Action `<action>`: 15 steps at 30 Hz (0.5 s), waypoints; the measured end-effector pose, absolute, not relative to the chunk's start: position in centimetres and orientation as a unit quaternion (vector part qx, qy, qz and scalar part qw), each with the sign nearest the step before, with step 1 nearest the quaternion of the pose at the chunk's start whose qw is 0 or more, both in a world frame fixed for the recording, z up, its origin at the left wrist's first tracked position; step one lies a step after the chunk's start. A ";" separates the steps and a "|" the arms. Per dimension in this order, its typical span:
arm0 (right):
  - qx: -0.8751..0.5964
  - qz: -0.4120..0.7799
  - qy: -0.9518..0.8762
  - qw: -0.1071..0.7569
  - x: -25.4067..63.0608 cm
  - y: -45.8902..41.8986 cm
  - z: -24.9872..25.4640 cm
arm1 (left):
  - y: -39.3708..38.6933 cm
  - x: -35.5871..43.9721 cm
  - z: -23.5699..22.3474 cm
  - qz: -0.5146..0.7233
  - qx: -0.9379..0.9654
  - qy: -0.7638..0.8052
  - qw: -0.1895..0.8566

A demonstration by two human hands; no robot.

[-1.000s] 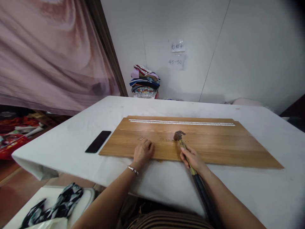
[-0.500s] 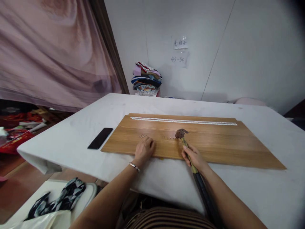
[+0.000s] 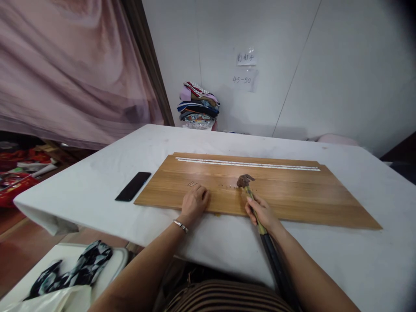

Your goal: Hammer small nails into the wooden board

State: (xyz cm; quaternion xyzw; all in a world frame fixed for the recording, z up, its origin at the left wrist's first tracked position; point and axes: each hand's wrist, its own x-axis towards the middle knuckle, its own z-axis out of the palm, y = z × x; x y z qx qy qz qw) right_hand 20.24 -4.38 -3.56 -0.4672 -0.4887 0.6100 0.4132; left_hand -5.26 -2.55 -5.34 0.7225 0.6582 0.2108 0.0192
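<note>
My right hand point(image 3: 261, 212) is closed around the handle of a claw hammer point(image 3: 262, 229), on its yellowish part near the head. The rusty hammer head point(image 3: 244, 180) is at the wooden board point(image 3: 302, 195), beside a row of small nail heads point(image 3: 227, 186). Whether the head touches the board, I cannot tell. My left hand point(image 3: 195, 200) rests on the board left of that row, fingers curled in; anything inside them is hidden. Just beyond its knuckles lie a few loose nails point(image 3: 191, 184).
Two white strips point(image 3: 247, 164) run along the board's far side. A black phone point(image 3: 133, 186) lies left of the board on the white-covered table point(image 3: 107, 171). Folded cloths point(image 3: 199, 106) are stacked behind the table. A patterned cloth point(image 3: 91, 264) lies on a white seat at lower left.
The whole view has shifted slightly. Both hands and the hammer keep nearly the same places relative to the board.
</note>
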 end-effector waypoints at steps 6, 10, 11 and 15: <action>-0.465 0.612 -0.489 0.413 20.2 -4.3 -3.7 | -2.6 -5.2 -5.3 0.213 0.721 0.659 0.020; -0.461 0.614 -0.485 0.419 20.2 -4.3 -3.8 | -2.5 -5.2 -5.4 0.214 0.724 0.656 0.014; -0.460 0.614 -0.483 0.422 20.2 -4.3 -3.8 | -2.5 -5.2 -5.4 0.214 0.724 0.656 0.012; -0.459 0.616 -0.483 0.422 20.2 -4.3 -3.9 | -2.5 -5.3 -5.5 0.215 0.726 0.653 0.011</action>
